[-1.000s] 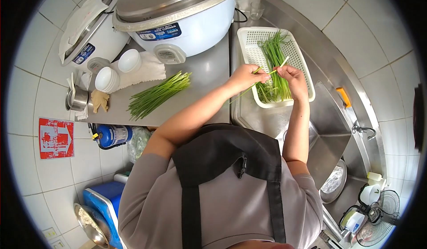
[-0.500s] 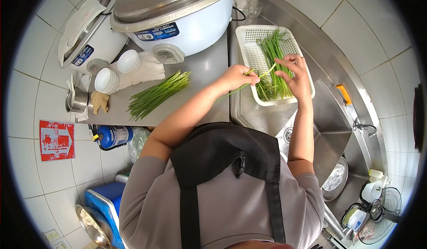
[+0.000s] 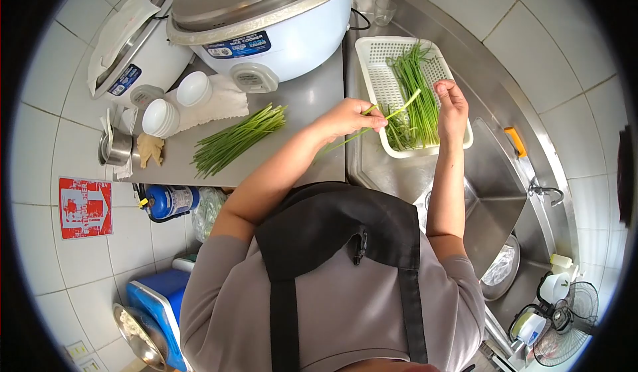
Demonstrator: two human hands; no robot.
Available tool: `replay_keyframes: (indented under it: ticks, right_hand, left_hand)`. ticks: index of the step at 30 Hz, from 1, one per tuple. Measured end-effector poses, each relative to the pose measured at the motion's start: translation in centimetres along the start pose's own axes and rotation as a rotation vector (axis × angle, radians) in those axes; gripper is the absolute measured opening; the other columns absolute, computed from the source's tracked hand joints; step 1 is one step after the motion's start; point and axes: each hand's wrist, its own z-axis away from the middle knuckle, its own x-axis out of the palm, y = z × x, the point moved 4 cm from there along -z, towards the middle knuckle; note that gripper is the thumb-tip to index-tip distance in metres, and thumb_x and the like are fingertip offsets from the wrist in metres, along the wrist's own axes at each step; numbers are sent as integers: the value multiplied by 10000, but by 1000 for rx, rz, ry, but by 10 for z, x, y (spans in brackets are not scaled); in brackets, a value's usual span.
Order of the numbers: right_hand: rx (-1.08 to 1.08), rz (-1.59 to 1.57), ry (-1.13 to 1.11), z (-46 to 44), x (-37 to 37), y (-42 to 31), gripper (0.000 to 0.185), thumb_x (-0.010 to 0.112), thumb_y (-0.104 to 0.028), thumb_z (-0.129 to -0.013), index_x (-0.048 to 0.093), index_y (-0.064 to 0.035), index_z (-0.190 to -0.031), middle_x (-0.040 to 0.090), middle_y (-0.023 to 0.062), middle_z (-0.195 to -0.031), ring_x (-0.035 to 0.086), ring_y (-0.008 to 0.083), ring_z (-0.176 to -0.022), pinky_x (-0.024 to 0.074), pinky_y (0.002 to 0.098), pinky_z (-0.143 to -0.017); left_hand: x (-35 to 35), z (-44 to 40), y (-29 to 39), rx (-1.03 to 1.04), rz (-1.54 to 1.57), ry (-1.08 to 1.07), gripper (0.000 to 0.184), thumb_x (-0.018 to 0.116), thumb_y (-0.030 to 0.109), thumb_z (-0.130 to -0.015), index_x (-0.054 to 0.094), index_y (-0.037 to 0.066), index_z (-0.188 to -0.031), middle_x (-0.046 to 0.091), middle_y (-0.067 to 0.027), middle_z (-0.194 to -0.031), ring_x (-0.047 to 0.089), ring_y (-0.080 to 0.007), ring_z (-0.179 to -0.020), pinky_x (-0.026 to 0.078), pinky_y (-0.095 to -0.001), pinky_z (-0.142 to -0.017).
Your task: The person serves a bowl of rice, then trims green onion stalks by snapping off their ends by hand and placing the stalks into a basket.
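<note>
My left hand [image 3: 351,117] is closed on a few chive stalks [image 3: 403,106], their pale ends pointing up to the right over the near left side of the white perforated basket [image 3: 369,79]. My right hand [image 3: 452,106] is raised over the basket's right rim, thumb and fingers pinched together; whatever is between them is too small to make out. More chives [image 3: 420,93] lie lengthwise inside the basket. On the steel counter to the left rests a loose bundle of chives [image 3: 240,139], apart from both hands.
A large rice cooker [image 3: 286,46] stands behind the bundle, with white bowls [image 3: 160,119] on a cloth beside it. The basket sits at the sink [image 3: 492,172], near an orange-handled tool [image 3: 515,142] and a faucet [image 3: 546,191]. A clear glass [image 3: 384,11] stands at the back.
My right hand has moved slightly right, away from the stalk tips, and its spread fingers have closed into a pinch. My left hand keeps its hold on the chives.
</note>
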Motion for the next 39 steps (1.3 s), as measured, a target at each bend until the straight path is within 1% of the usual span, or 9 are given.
replay_keyframes:
  ticks: [2,4,12,24,28,30,31,34,39]
  right_hand:
    - [23,35,56,0,-9,6,120,578,-131,-858,622,-20,-840,589,25,-867,507,127,-897,365,267,-853]
    - [-21,686,-194,4,-2,6,137,572,-129,-868,648,-16,-870,612,27,-898,516,118,-858,371,247,-844]
    - [350,19,-239,19,32,11,165,628,-149,-826,649,13,-812,649,64,-872,567,133,-880,402,261,-829]
    - [97,297,-239,7,13,3,142,615,-150,-831,636,-14,-794,579,42,-786,509,126,-774,386,253,-759]
    - [-18,792,-209,6,12,-9,215,667,-201,-786,622,6,-747,585,93,-794,523,176,-752,393,260,-735]
    - [464,1080,-328,10,12,2,214,689,-202,-761,637,5,-748,597,117,-829,528,182,-748,403,263,-704]
    - [433,1151,-341,10,11,8,204,703,-185,-744,660,-1,-822,594,130,-839,527,170,-744,407,260,-676]
    - [32,867,-384,17,14,13,221,690,-165,-762,661,-9,-916,598,88,-827,524,134,-752,403,250,-676]
    - [290,138,-272,15,28,13,224,657,-133,-798,641,-2,-979,605,35,-838,521,98,-776,410,241,-713]
  left_hand:
    - [-5,3,-2,-5,4,16,203,657,256,-807,651,65,-876,618,14,-757,518,-45,-686,381,-190,-613]
    - [-10,4,-3,-7,7,40,204,658,256,-806,650,64,-872,619,14,-757,521,-42,-690,383,-191,-609]
    - [-7,-4,-17,90,1,34,185,648,240,-813,653,66,-877,624,8,-765,538,-56,-716,395,-188,-679]
    - [-9,10,-21,-192,294,-149,261,622,302,-828,636,78,-959,559,63,-740,308,1,-500,208,-166,-440]
    - [-12,13,-25,-188,269,-109,274,621,315,-828,637,81,-969,554,68,-747,299,2,-501,199,-169,-451]
    - [-14,12,-26,-174,291,-108,286,615,321,-834,636,81,-988,554,70,-758,303,6,-507,200,-169,-464]
    - [-15,12,-26,-171,291,-106,286,615,321,-834,636,81,-988,554,70,-758,303,6,-507,200,-169,-464]
    - [-17,13,-27,-183,299,-111,294,609,324,-839,634,80,-1001,555,72,-764,301,6,-511,201,-168,-474]
    - [-16,10,-30,-175,323,-95,304,603,316,-845,629,74,-1027,566,67,-788,297,4,-507,202,-165,-462]
